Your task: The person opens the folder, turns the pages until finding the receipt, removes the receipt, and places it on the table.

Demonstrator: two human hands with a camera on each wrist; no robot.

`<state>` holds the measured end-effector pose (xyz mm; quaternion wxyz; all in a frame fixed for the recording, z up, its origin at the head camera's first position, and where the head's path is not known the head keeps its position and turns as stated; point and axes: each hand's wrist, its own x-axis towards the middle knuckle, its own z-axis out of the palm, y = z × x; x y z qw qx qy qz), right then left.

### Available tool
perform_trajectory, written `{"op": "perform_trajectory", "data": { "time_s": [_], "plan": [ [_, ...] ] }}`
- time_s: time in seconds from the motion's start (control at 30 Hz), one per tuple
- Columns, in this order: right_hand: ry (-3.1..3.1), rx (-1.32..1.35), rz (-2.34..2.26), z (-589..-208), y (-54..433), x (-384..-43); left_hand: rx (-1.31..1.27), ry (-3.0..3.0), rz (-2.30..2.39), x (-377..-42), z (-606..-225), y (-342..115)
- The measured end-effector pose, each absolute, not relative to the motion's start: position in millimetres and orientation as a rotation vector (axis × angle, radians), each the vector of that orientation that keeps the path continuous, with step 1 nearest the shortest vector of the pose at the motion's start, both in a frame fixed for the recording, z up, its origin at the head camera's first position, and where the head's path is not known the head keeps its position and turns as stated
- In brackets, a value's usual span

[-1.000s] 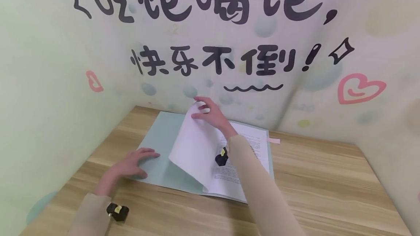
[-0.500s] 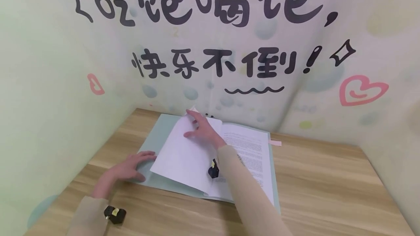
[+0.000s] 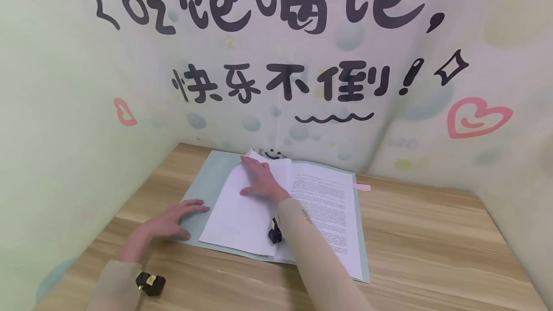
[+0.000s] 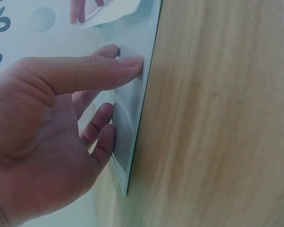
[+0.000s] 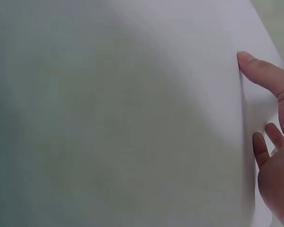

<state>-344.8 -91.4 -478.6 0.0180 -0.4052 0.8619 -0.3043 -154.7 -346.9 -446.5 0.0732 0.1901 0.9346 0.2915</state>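
In the head view, a light blue folder is lying spread out on the wooden table, its top side running close to the table's far edge and its left half sitting near the far left corner. A blank white sheet is covering part of that left half, and a printed page is resting on the right half. A pink tab is sticking out past the folder's right side. The right hand is resting on the blank sheet near its far end, fingers reaching out loosely. The left hand is touching the folder's left part, its relaxed fingers spreading apart.

In the left wrist view, the left thumb is lying over the folder's cover, while the other fingers are bending lightly beside it.

In the right wrist view, the sheet is filling most of the frame, and the right thumb is touching it.
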Motion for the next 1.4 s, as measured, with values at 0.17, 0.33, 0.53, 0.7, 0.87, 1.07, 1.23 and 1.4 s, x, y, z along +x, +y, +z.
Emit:
{"op": "perform_trajectory", "data": {
  "time_s": [0.17, 0.33, 0.53, 0.7, 0.87, 1.07, 1.23, 1.4],
  "plan": [
    [2.695, -1.188, -0.868, -480, -93, -340, 0.569, 2.804, 0.873, -154, -448, -347],
    [2.748, -1.108, -0.729, -480, -95, -337, 0.56, 2.81, 0.867, -156, -450, -347],
    [2.816, -1.028, -0.564, -478, -93, -334, 0.546, 2.838, 0.853, -154, -450, -343],
    [2.787, -0.974, -0.567, -475, -89, -331, 0.481, 2.861, 0.884, -151, -453, -339],
    [2.762, -0.967, -0.559, -471, -88, -329, 0.464, 2.923, 1.029, -148, -457, -333],
    [2.773, -0.97, -0.504, -471, -88, -330, 0.366, 2.96, 1.177, -149, -455, -310],
    [2.781, -0.953, -0.484, -472, -89, -330, 0.282, 2.907, 1.235, -153, -459, -291],
    [2.777, -0.945, -0.47, -469, -90, -327, 0.217, 2.894, 1.183, -154, -466, -281]
  ]
}}
